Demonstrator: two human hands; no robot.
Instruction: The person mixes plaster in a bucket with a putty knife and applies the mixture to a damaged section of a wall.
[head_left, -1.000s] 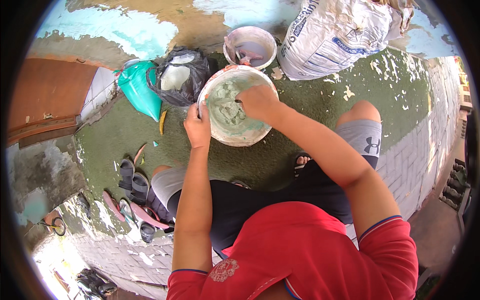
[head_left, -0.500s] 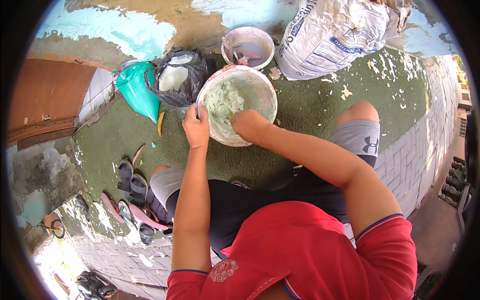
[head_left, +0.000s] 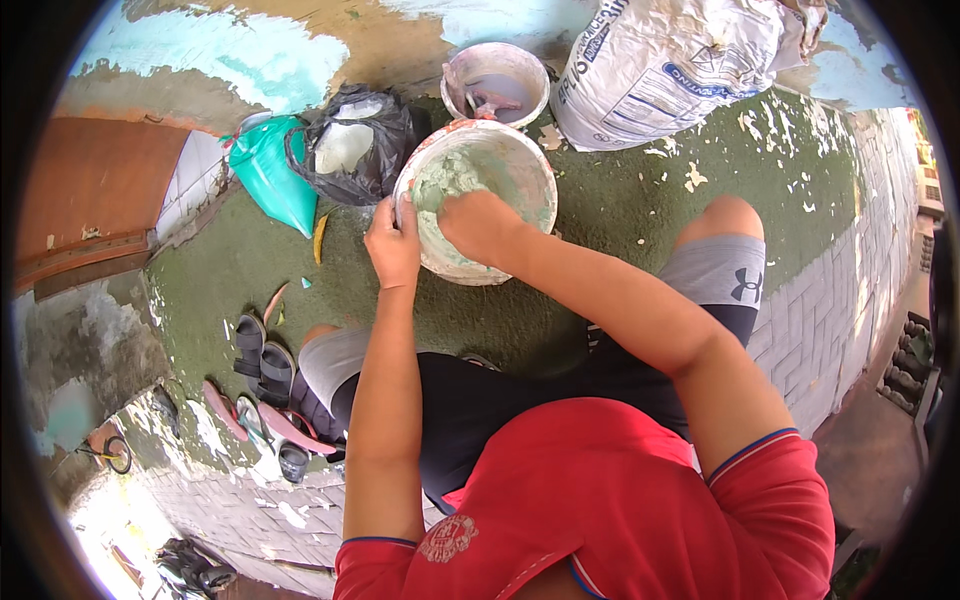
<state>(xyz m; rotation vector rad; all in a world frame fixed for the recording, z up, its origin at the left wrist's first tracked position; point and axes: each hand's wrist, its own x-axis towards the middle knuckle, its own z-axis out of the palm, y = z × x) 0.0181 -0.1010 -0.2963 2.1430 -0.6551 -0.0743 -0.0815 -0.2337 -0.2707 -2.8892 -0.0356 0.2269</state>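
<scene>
Between my knees, slightly ahead, stands a round pale bucket (head_left: pixel 525 190), its wall smeared and its rim orange-stained. Lumpy pale green paste (head_left: pixel 447 178) lies inside it, mostly toward the left. With its thumb up over the rim, my left hand (head_left: pixel 393 245) grips the bucket's left side. My right hand (head_left: pixel 482 228) reaches into the bucket from the right, fingers curled and low against the paste. Whatever those fingers hold is hidden beneath the hand.
Behind the bucket stands a smaller pail (head_left: pixel 500 60) with greyish liquid. A large white sack (head_left: pixel 660 80) leans at the back right. To the left are a black plastic bag (head_left: pixel 385 165) with white powder and a green bag (head_left: pixel 265 170). Black sandals (head_left: pixel 275 375) lie at lower left.
My right hand has moved left and slightly up inside the bucket, over the paste, covering more of it. My left hand keeps its hold on the rim.
</scene>
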